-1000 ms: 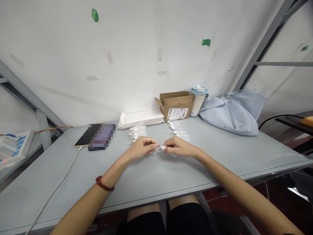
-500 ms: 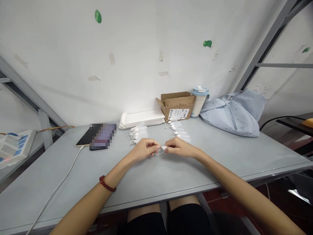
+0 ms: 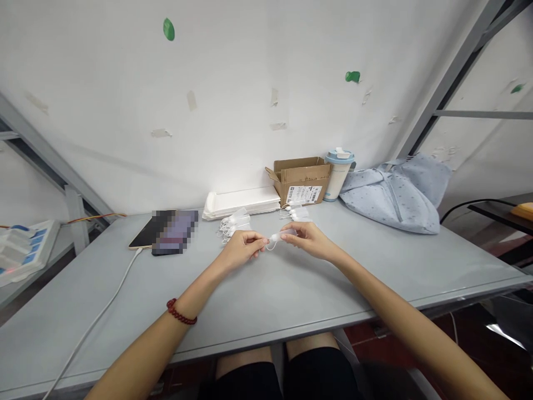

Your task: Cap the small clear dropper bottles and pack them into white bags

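Observation:
Between both hands is a small white tag with a rounded end, a pale flat part and a thin loop of cord hanging below. My left hand pinches the tag's left tip between thumb and fingertips; the exact contact is too small to make out. Its pale body lies between the thumb and fingers of my right hand. Just behind my left hand lies a group of similar looped white tags. A second group of tags lies behind my right hand, which partly hides it.
Along the wall stand a stack of white flat packs, an open cardboard box, a lidded cup and a blue cloth bag. On the left are a phone with a white cable and a power strip.
Both hands have risen slightly away from me with the tag. The right fingers have opened out a little and shifted along it, showing more of its white body.

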Demonstrator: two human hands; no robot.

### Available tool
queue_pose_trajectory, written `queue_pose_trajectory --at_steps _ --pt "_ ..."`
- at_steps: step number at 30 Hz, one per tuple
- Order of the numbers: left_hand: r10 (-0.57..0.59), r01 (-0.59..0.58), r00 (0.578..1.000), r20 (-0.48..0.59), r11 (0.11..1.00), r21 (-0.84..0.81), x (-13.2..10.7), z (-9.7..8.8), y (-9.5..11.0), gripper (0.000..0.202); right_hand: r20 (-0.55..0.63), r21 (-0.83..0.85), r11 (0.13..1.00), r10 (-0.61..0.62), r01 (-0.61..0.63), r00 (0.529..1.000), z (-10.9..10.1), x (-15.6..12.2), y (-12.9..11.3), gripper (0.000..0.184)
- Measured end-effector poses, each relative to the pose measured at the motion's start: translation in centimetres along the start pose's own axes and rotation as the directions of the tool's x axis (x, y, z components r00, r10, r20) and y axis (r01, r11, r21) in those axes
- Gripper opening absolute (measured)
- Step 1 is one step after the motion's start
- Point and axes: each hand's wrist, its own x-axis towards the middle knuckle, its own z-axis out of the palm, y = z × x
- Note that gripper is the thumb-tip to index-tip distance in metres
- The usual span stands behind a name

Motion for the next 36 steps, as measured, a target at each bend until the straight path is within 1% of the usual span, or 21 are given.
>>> queue_pose_trajectory --at_steps 5,10,15,20,24,30,36 --pt "-0.009 0.009 1.0 0.002 0.999 -0.038 0.0 0.3 -0.2 0.027 0.047 0.005 0.999 0.033 -0.034 0.998 0.4 0.0 0.3 0.037" --pt "-0.01 0.012 1.0 0.021 0.996 -0.091 0.1 0.7 -0.7 0.027 0.067 0.019 0.999 0.028 -0.029 0.997 0.8 0.0 1.0 0.038" --pt "-0.014 0.017 1.0 0.023 0.991 -0.133 0.1 0.8 -1.0 0.025 0.07 0.028 0.999 0.016 -0.018 0.997 0.9 -0.1 1.0 0.038" --pt "-0.026 0.032 0.999 0.04 0.99 -0.136 0.1 0.8 -1.2 0.024 0.066 0.002 1.0 -0.005 0.005 0.998 1.0 -0.1 0.9 0.037" --pt "-0.013 0.02 0.999 0.049 0.989 -0.143 0.1 0.8 -1.5 0.024 0.069 0.0 1.0 -0.004 0.004 0.998 1.0 -0.1 0.9 0.037" --pt "0.008 0.001 0.998 0.06 0.988 -0.155 0.2 0.5 -1.1 0.024 0.069 0.018 1.0 -0.002 0.001 0.998 0.4 0.0 0.4 0.039" --pt "0.083 -0.078 0.996 0.024 0.987 -0.141 0.3 0.1 -0.3 0.023 0.037 0.073 0.997 -0.038 0.035 0.999 -0.7 0.0 0.0 0.039"
